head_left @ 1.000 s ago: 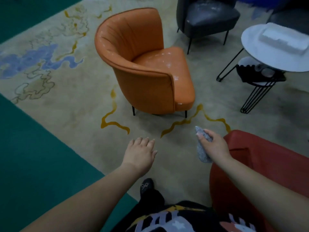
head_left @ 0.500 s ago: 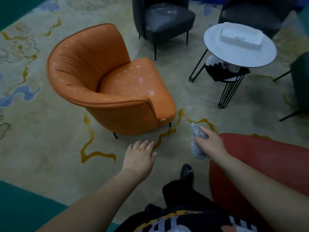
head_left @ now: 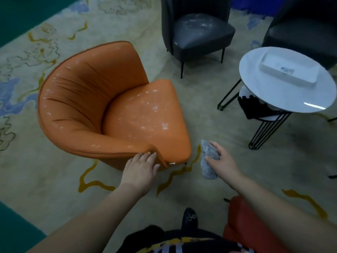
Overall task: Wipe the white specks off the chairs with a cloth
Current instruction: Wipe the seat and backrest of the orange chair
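Speckled orange leather armchair seat (head_left: 144, 114) up and left of right hand (head_left: 223, 162) pinching crumpled grey cloth (head_left: 208, 162); left hand (head_left: 140, 169) nearer, fingers (head_left: 145, 157) flat, together on armrest.

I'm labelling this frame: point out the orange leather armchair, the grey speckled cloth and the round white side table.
orange leather armchair (head_left: 145, 114): head view, speckled seat.
grey speckled cloth (head_left: 207, 167): head view, lower fold.
round white side table (head_left: 264, 92): head view, bare top.

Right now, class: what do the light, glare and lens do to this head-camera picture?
Head view: dim, bluish light; a bright streak of glare on the round white table; wide-angle bending toward the edges; slight softness on the grey cloth in the right hand; white specks shine on the orange chair.
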`<state>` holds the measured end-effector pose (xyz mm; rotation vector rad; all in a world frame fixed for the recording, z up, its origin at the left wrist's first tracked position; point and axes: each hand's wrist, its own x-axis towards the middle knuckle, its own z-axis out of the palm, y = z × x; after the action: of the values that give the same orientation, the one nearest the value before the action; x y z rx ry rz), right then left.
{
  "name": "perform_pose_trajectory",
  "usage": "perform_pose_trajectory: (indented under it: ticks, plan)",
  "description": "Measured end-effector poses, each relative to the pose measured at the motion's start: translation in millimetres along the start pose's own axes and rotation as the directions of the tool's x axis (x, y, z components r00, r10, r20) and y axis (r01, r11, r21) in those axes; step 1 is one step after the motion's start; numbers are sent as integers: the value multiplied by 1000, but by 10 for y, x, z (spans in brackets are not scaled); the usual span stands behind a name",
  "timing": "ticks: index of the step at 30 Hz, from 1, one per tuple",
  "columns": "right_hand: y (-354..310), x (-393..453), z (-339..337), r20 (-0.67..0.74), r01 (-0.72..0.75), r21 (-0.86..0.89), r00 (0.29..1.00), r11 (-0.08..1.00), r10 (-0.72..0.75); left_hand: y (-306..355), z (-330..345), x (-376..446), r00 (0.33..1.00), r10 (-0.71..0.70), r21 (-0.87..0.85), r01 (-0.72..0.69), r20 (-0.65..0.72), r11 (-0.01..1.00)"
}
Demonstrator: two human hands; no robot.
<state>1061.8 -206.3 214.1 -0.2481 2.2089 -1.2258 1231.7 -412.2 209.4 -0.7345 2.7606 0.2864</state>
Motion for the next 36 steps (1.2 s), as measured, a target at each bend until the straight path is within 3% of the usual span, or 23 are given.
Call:
perform_pose_trajectory:
  ticks: [13,16,18,21,25,28,30,33,36]
  plan:
    - [-797,1332,58,87,19,50,996,999,-23,-204,-435,1211,999,-29,-80,26,-37,996]
    - [-1043,1596,117,109,20,117,993,993,-33,-263,-615,1495,998,10,-273,-27,-66,962]
    - [-1220,1785,213,158,-16,191,987,982,-14,-236,-768,1650,995,14,-470,-58,-96,881]
    - [-1466,2039,403,231,-107,304,972,947,36,-148,-1002,1866,991,-52,-745,-57,-123,664]
    - [-1698,2361,695,369,-220,451,928,865,43,-56,-1123,2110,987,-116,-886,-43,-109,463]
    - [-1834,2663,808,509,-340,457,858,822,72,-10,-1135,2311,956,-271,-878,34,-110,477]
    - [-1916,2850,823,628,-414,414,775,811,75,13,-1114,2447,894,-438,-868,138,-98,477]
    - [-2021,3127,767,790,-443,284,611,851,55,91,-1069,2625,777,-628,-894,245,-51,376]
    - [-2138,3359,692,865,-271,74,496,960,73,204,-1009,2726,687,-726,-946,256,33,199]
